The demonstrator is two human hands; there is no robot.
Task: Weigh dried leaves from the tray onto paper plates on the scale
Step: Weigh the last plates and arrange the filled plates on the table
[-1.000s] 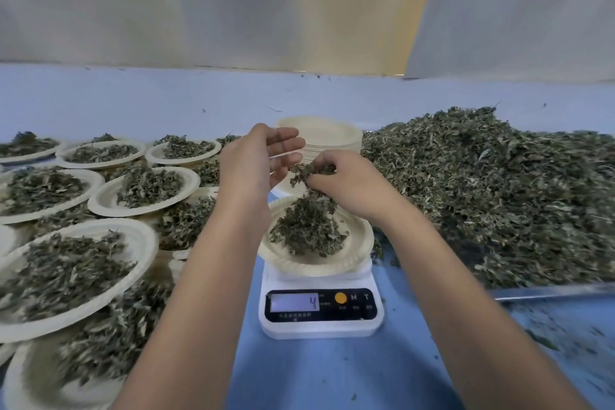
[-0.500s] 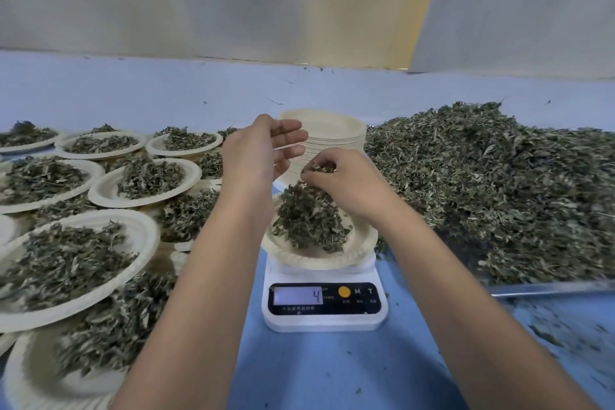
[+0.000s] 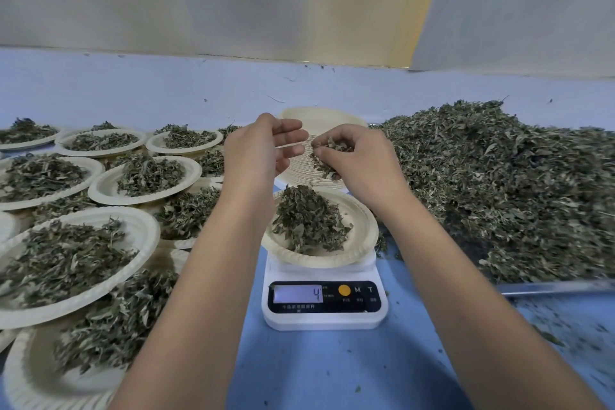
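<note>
A white digital scale (image 3: 324, 303) sits in the middle of the blue table, its display reading 4. On it rests a paper plate (image 3: 361, 230) carrying a mound of dried leaves (image 3: 307, 220). Above the plate, my right hand (image 3: 359, 160) holds a small clump of dried leaves (image 3: 327, 155) in its curled fingers. My left hand (image 3: 259, 153) hovers beside it with fingers relaxed, holding nothing. To the right, a metal tray (image 3: 552, 286) holds a big heap of dried leaves (image 3: 499, 183).
A stack of unused paper plates (image 3: 319, 120) stands behind the hands. Several filled paper plates (image 3: 139, 230) overlap across the left side of the table. Leaf crumbs lie scattered on the blue surface at the right front.
My right hand has lifted off the plate's mound with a clump of leaves. The left hand stays beside it. The scale reading stays at 4.
</note>
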